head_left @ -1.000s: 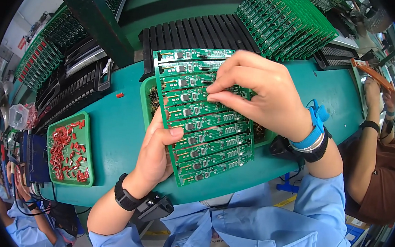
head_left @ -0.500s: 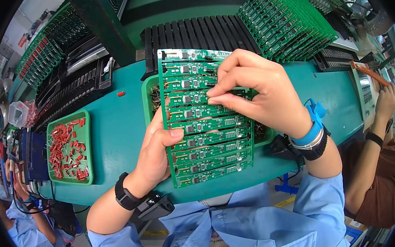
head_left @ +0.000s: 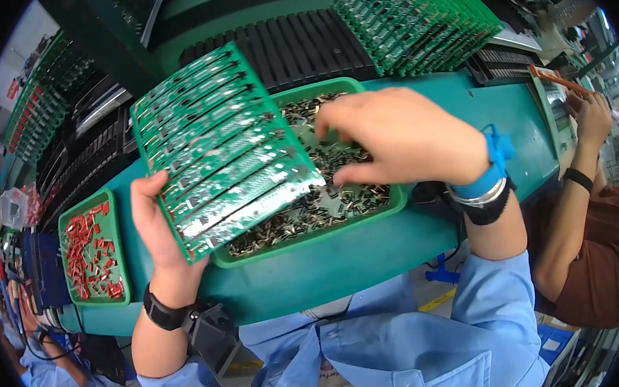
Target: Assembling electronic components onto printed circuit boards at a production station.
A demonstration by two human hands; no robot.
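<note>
My left hand [head_left: 158, 229] grips the near left edge of a green circuit board panel [head_left: 219, 143], made of several narrow boards side by side. The panel is held tilted in the air, partly over a green tray [head_left: 398, 198]. In that tray lie many small dark components with metal leads [head_left: 300, 218]. Over the tray's right half, my right hand [head_left: 408, 139] reaches down with its thumb apart from the curled fingers. Nothing shows between thumb and fingers, though some fingertips are hidden behind the hand.
A smaller green tray [head_left: 126, 292] with red leaded components [head_left: 87, 252] stands at the left. Behind the panel lies a black slotted rack [head_left: 284, 50]. Upright green boards [head_left: 417, 27] fill the far right. A co-worker's hand [head_left: 593, 118] is at the right edge.
My left hand has swung the panel left and tilted it, uncovering the component tray. My right hand has left the panel's surface and come down over the tray, its pinch opened.
</note>
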